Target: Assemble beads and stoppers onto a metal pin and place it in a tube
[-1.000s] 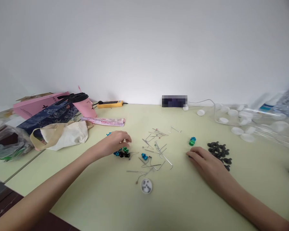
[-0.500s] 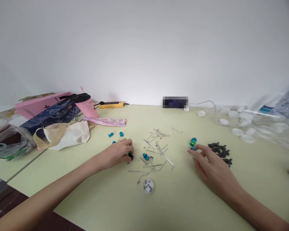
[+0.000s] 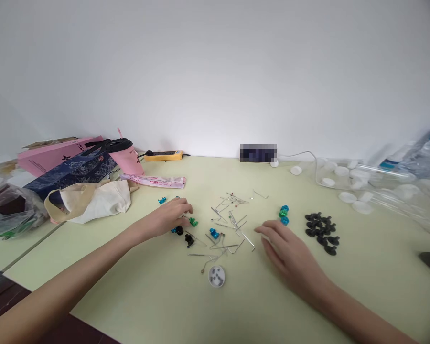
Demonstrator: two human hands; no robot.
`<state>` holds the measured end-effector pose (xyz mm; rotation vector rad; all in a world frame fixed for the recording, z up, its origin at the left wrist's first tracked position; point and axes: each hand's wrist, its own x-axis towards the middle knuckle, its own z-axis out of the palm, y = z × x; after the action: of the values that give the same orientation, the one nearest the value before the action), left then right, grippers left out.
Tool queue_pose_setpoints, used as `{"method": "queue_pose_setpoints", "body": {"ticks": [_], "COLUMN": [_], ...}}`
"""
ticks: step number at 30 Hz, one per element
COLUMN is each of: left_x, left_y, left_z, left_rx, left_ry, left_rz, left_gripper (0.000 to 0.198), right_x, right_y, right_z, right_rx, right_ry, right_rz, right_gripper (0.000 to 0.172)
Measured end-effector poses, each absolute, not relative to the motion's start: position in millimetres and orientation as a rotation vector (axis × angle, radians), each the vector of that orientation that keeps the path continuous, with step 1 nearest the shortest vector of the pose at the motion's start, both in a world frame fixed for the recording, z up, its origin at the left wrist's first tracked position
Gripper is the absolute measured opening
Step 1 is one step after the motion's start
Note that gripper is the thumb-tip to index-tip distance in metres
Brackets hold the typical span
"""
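Beside the left fingers [image 3: 185,209] sits a green bit [image 3: 193,222]; I can't tell if they grip. The right fingers [image 3: 272,232] spread apart near a bent wire [image 3: 247,240].

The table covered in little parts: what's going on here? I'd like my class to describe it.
A person's left hand is down among small coloured pieces, next to a green one; whether it grips anything is hidden. The right hand is open, with nothing visible in it. Between them lie scattered metal rods and a white cap holding grey bits. Black pieces sit grouped to the right of the right hand.
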<state>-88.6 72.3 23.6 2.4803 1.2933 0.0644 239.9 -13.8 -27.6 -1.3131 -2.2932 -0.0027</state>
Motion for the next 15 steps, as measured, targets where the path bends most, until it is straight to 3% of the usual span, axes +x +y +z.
{"method": "queue_pose_setpoints", "body": {"ticks": [4,9,15], "left_x": [-76.6,-68.9,-57.3], "left_y": [74.9,78.0,82.5], "left_z": [20.3,26.7,46.0], "left_rx": [2.622,2.634,2.567], "left_ry": [1.217,1.128,1.289], "left_rz": [-0.014,-0.030,0.136], "left_gripper": [0.011,0.005,0.020], "right_x": [178.4,133.2,139.8], "right_y": [-1.3,25.8,34.5], "right_z": [-15.0,-20.2,-23.5], "right_rx": [-1.287,-1.172,-1.209], "right_ry": [-2.440,-2.580,-2.554], "right_rz": [0.074,-0.013,-0.092], "right_gripper": [0.025,0.003,0.013]}}
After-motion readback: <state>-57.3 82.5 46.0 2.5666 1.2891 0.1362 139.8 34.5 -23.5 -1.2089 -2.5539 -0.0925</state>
